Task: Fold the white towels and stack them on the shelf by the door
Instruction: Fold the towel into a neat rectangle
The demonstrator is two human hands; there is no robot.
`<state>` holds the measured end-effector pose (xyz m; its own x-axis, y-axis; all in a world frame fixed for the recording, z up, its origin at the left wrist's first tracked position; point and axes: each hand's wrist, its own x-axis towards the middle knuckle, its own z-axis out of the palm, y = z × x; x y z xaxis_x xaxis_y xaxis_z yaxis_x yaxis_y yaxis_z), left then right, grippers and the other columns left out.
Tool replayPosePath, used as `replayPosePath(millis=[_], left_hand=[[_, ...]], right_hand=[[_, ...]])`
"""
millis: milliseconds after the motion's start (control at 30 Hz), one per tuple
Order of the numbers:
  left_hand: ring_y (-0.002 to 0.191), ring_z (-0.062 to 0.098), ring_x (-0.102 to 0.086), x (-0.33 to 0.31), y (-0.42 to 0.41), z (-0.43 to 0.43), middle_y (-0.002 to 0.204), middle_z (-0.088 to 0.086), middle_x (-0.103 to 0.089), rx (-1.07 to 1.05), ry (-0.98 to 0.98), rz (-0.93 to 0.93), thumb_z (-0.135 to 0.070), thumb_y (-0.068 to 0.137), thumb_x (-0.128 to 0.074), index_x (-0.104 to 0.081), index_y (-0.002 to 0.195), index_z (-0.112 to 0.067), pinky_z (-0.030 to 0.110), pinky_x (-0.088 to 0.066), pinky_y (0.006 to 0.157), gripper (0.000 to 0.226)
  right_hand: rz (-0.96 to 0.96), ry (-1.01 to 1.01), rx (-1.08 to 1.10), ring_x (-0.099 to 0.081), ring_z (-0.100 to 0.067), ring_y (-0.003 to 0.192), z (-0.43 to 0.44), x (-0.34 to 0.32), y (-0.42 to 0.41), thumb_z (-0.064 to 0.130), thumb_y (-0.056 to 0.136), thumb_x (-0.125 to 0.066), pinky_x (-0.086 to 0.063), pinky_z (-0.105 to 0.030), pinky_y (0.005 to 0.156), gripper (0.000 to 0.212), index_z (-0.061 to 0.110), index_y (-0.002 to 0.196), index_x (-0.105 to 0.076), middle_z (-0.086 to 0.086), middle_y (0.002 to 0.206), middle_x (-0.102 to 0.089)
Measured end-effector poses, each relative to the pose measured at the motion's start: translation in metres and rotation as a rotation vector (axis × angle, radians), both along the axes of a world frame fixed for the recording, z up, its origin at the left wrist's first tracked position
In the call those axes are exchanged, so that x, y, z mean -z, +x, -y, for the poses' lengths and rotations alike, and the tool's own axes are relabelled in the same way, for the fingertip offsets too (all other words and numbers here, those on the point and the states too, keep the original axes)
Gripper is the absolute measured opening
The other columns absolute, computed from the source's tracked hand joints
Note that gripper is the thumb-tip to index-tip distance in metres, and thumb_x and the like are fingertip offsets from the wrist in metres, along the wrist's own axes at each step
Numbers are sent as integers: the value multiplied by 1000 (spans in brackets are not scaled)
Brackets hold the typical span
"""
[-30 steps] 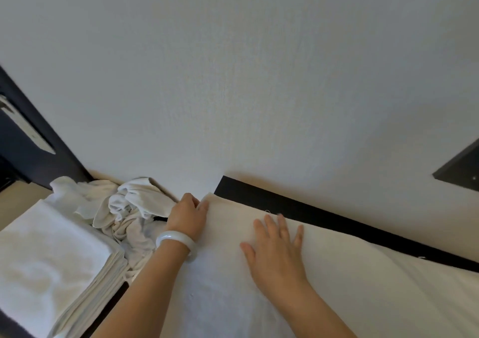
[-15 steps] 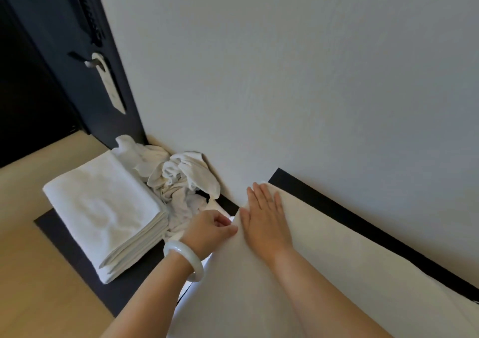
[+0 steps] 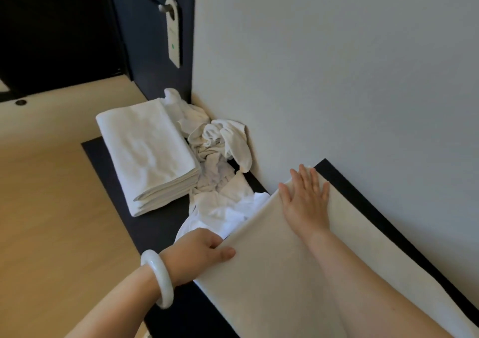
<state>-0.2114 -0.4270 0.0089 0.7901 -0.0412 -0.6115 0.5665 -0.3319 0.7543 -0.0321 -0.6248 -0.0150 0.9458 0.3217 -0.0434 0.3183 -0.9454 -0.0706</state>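
Two hands worked one white towel [image 3: 272,273] spread along the shelf [image 3: 160,223] against the wall [image 3: 337,78]. The left hand [image 3: 199,249] gripped its near edge, thumb on top, while the right hand [image 3: 305,203] lay flat with straight fingers, pinning the far corner. To my eye the fold would go best with that palm holding the cloth taut and the edges meeting squarely. At the shelf's end by the door [image 3: 150,78] sat a folded stack [image 3: 147,153], with a crumpled heap of towels [image 3: 217,146] between it and the wall.
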Motion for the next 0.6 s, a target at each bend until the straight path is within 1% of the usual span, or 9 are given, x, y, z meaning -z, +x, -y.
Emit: replayPosePath(millis=[133, 233, 300, 367, 400, 467, 533, 567, 600], left_hand=[[72, 11, -57, 2, -10, -4, 79, 1, -64, 5, -22, 42, -49, 91, -62, -68, 91, -1, 33, -49, 76, 48], [72, 12, -52, 3, -10, -5, 79, 1, -59, 34, 21, 34, -51, 93, -58, -64, 92, 1, 30, -46, 72, 52], [71, 9, -51, 0, -12, -3, 78, 0, -57, 49, 59, 40, -46, 94, -57, -61, 86, -6, 22, -41, 67, 42], [76, 7, -57, -9, -16, 2, 89, -4, -64, 16, 117, 87, -40, 94, -59, -56, 94, -19, 19, -45, 66, 22], [83, 8, -60, -15, -19, 5, 99, -5, -64, -18, 154, 121, -37, 93, -59, -52, 103, -24, 20, -48, 70, 18], [102, 8, -57, -30, -25, 22, 119, -9, -55, -61, 310, 273, -30, 92, -60, -47, 121, -26, 17, -45, 84, 32], [121, 12, -51, -32, -17, 47, 136, -6, -49, -40, 603, 633, -25, 86, -67, -50, 132, -19, 16, -33, 101, 49], [132, 18, -47, -32, -9, 61, 144, 1, -47, 17, 691, 758, -25, 81, -70, -52, 136, -13, 23, -27, 112, 59], [144, 24, -33, -28, 2, 75, 155, 8, -34, 129, 785, 804, -26, 85, -65, -43, 145, -8, 32, -14, 120, 67]], right_hand=[[-4, 18, -1, 6, -13, 152, 2, -1, 1, 59, 95, -10, 5, -48, 123, 72, 23, 155, -26, 5, 166, -10], [-5, 13, -17, 4, -13, 152, 3, 0, 3, 56, 97, -17, 5, -47, 123, 66, 23, 153, -30, 6, 165, -13], [0, 9, -18, 4, -12, 152, 4, 1, 3, 54, 100, -22, 4, -47, 123, 62, 23, 152, -31, 6, 165, -14], [2, 9, -12, 4, -12, 152, 4, 1, 3, 53, 100, -23, 4, -47, 123, 60, 23, 152, -31, 6, 165, -14], [-3, 10, -8, 4, -13, 152, 4, 1, 3, 53, 101, -23, 4, -47, 123, 60, 23, 152, -31, 6, 165, -14], [0, 18, -9, 3, -14, 152, 3, 1, 2, 52, 101, -22, 4, -48, 123, 60, 22, 153, -30, 5, 165, -15], [16, 29, -6, 1, -15, 153, 1, 1, 1, 52, 101, -24, 2, -49, 123, 59, 22, 152, -31, 4, 164, -17], [16, 37, -2, 1, -14, 153, 1, 0, 2, 51, 102, -25, 2, -48, 123, 59, 22, 152, -31, 4, 164, -16], [3, 47, 0, 1, -13, 152, 1, -1, 2, 51, 102, -25, 4, -47, 123, 58, 23, 153, -30, 5, 165, -15]])
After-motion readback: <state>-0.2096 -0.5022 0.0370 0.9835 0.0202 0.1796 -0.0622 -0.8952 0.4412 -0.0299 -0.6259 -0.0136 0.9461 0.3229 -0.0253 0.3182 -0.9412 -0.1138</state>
